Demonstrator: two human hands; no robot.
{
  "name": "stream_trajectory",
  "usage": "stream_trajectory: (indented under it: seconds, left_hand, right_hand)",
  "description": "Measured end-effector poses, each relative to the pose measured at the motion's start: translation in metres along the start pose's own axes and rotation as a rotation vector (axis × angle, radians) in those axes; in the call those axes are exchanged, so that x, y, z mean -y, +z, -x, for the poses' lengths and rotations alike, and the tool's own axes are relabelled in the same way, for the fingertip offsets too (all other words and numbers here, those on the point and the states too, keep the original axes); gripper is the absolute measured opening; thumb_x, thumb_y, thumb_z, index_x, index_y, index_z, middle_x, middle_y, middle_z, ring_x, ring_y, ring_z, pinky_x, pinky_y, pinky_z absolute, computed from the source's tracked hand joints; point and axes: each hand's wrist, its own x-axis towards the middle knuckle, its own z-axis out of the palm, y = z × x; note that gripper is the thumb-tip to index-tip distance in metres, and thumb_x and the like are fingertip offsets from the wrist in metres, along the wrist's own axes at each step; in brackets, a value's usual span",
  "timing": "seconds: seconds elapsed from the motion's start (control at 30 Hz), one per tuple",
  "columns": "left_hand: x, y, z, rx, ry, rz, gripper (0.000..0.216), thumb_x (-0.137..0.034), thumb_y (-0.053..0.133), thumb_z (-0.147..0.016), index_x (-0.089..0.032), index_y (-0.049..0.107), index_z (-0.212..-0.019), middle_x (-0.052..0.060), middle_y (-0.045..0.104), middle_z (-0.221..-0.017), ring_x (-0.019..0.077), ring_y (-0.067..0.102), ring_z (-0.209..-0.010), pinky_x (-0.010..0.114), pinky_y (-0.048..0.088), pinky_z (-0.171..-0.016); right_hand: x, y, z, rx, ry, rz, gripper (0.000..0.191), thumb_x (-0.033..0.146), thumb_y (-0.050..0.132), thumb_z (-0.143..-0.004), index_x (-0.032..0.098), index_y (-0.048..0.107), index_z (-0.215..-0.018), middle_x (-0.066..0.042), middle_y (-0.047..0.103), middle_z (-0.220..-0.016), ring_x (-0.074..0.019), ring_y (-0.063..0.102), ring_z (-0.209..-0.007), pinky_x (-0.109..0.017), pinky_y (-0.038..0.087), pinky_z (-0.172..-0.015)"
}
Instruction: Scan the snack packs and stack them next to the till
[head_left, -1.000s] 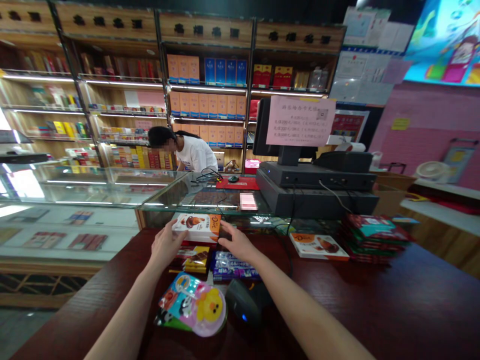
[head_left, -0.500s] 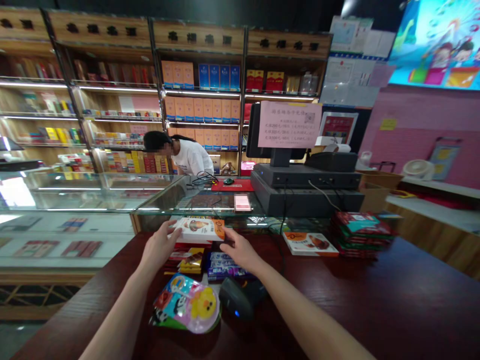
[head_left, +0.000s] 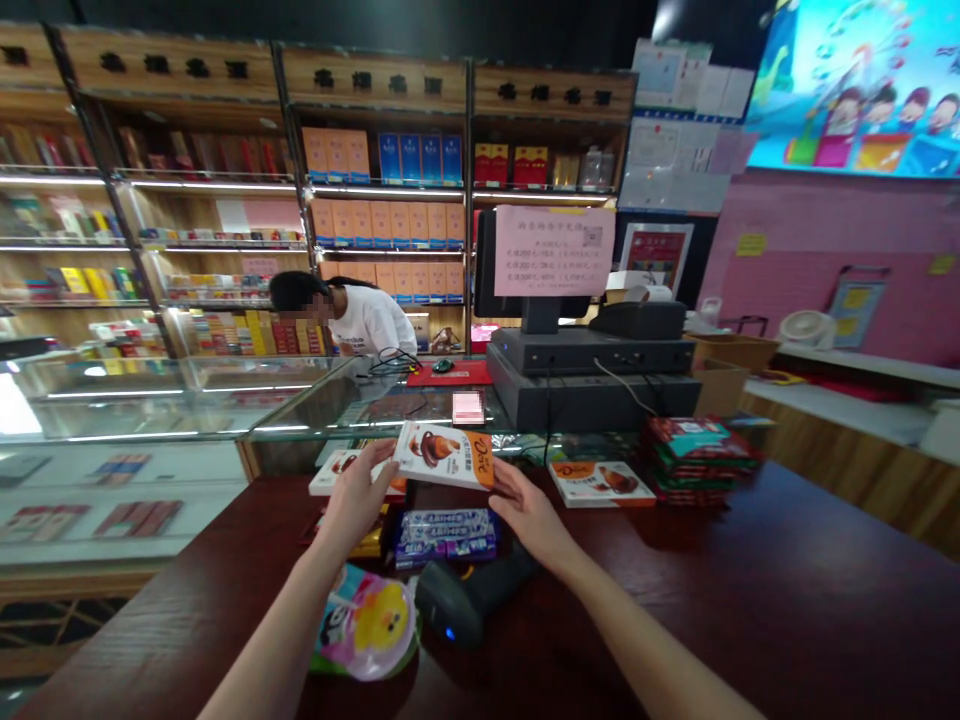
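Observation:
Between my hands I hold a white and orange Dove box (head_left: 444, 455) above the counter. My left hand (head_left: 365, 487) grips its left end, and my right hand (head_left: 531, 508) has its right end between thumb and fingers. Behind my left hand lies a second white box (head_left: 330, 472), partly covered. Below the held box are purple-blue snack packs (head_left: 448, 537) and a yellow packet (head_left: 370, 540) half hidden by my left wrist. Nearer me are a black barcode scanner (head_left: 457, 600) with a blue light and a colourful bag with a yellow duck (head_left: 379, 620).
On the right lie another Dove box (head_left: 602, 483) and a stack of red-green packets (head_left: 697, 455). A till with a monitor (head_left: 551, 250) stands behind the dark wooden counter (head_left: 675, 610). Past the glass display case (head_left: 300, 400), a person in a white shirt (head_left: 369, 318) bends down.
Both hands have moved right with the Dove box, lifting it off the left pile. The second white box beneath now shows. The camera view has turned slightly right.

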Motion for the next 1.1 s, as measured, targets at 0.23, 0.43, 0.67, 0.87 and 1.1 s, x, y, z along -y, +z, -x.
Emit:
stream_trajectory:
  seconds: [0.23, 0.43, 0.67, 0.87, 1.1]
  left_hand:
    - [-0.018, 0.03, 0.008, -0.029, 0.026, 0.136, 0.04, -0.042, 0.053, -0.084, -0.021, 0.059, -0.118, 0.01, 0.071, -0.124, 0.0272, 0.066, -0.119, 0.045, 0.05, -0.103]
    - [-0.023, 0.037, 0.013, 0.015, 0.006, 0.186, 0.041, -0.04, 0.056, -0.082, -0.019, 0.057, -0.117, 0.011, 0.072, -0.122, 0.0274, 0.068, -0.116, 0.045, 0.052, -0.101]
    - [-0.026, 0.031, 0.022, 0.024, -0.012, 0.169, 0.042, -0.038, 0.059, -0.08, -0.022, 0.058, -0.119, 0.009, 0.072, -0.124, 0.027, 0.071, -0.11, 0.045, 0.055, -0.097]
    - [-0.015, 0.031, 0.023, 0.031, -0.029, 0.206, 0.046, -0.043, 0.063, -0.078, -0.022, 0.06, -0.118, 0.01, 0.071, -0.125, 0.028, 0.071, -0.109, 0.048, 0.053, -0.101]
    - [-0.004, 0.034, 0.02, 0.07, -0.039, 0.358, 0.054, -0.045, 0.069, -0.074, -0.02, 0.058, -0.121, 0.012, 0.069, -0.129, 0.0265, 0.072, -0.103, 0.047, 0.058, -0.094]
  right_hand:
    - [-0.008, -0.018, 0.013, -0.122, 0.016, -0.057, 0.069, 0.033, 0.067, -0.08, 0.029, 0.047, -0.146, -0.01, 0.054, -0.148, -0.0265, 0.057, -0.13, -0.047, 0.047, -0.108]
    - [-0.011, -0.024, 0.018, -0.164, 0.027, -0.072, 0.07, 0.031, 0.066, -0.08, 0.029, 0.047, -0.147, -0.008, 0.055, -0.147, -0.0258, 0.056, -0.13, -0.047, 0.045, -0.11]
    - [-0.011, -0.028, 0.019, -0.184, 0.029, -0.077, 0.067, 0.031, 0.067, -0.079, 0.027, 0.051, -0.144, -0.009, 0.058, -0.144, -0.026, 0.059, -0.126, -0.047, 0.047, -0.108]
    - [-0.008, -0.028, 0.021, -0.2, 0.029, -0.056, 0.063, 0.031, 0.065, -0.08, 0.025, 0.055, -0.141, -0.009, 0.062, -0.14, -0.0254, 0.062, -0.122, -0.046, 0.048, -0.108]
    - [-0.01, -0.03, 0.021, -0.202, 0.016, -0.031, 0.059, 0.031, 0.065, -0.079, 0.024, 0.058, -0.138, -0.009, 0.065, -0.136, -0.0249, 0.065, -0.119, -0.045, 0.049, -0.107]
